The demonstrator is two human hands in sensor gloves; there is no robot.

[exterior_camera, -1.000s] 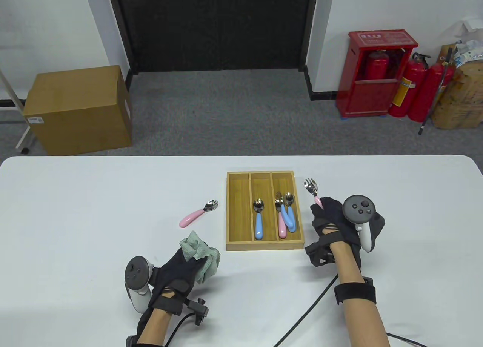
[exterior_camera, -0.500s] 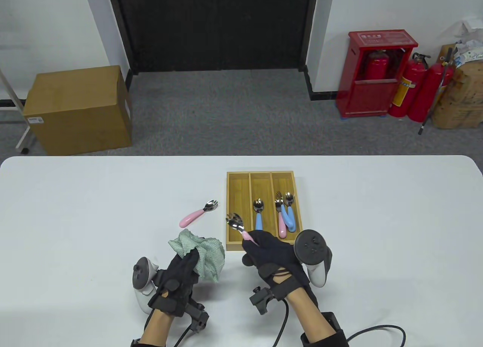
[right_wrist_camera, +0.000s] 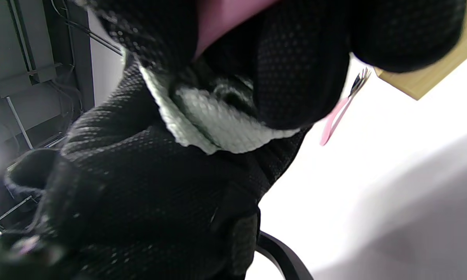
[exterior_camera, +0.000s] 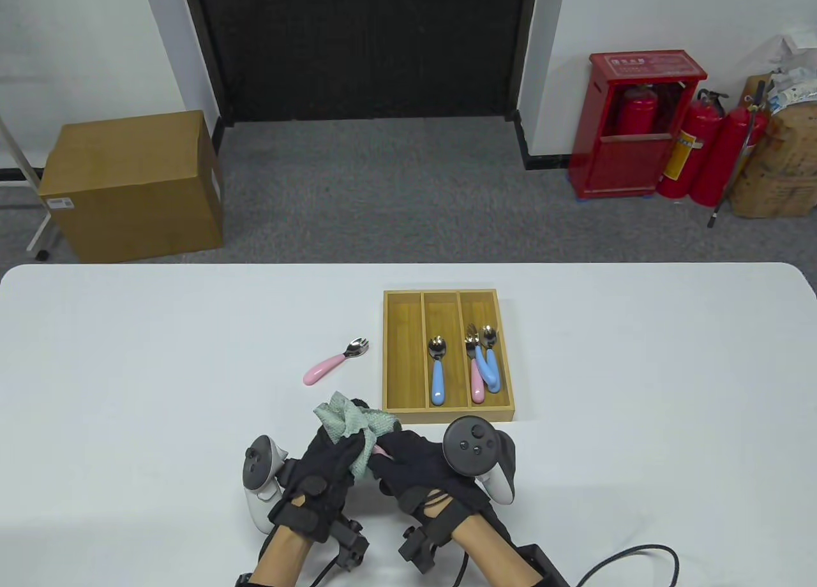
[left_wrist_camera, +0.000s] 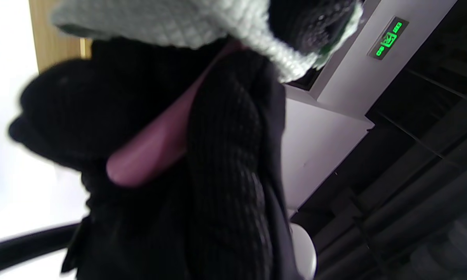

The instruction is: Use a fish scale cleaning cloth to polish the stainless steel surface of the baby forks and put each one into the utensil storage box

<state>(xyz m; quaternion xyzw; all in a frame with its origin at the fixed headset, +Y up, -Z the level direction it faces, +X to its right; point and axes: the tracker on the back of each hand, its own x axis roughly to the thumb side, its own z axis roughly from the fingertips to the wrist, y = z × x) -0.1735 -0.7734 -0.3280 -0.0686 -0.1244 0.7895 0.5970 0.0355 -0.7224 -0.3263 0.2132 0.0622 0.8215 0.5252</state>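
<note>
Right hand (exterior_camera: pixel 424 469) has swung in from beside the box (exterior_camera: pixel 448 413) to meet the left hand (exterior_camera: pixel 325 469) at the near edge; fork's steel head now buried in the cloth (exterior_camera: pixel 354 424). Left fingers curl round the cloth, wrapping the head, likely so it can be rubbed. Right fingers grip the fork (left_wrist_camera: pixel 152 149) by its pink handle, keeping the steel free for that. Fork sits between both hands, just in front of the box. Second pink fork (exterior_camera: pixel 335 360) lies left of the box, unpolished

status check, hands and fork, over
Left hand grips cloth. Right hand holds pink fork, head inside cloth. Nothing in the way.
</note>
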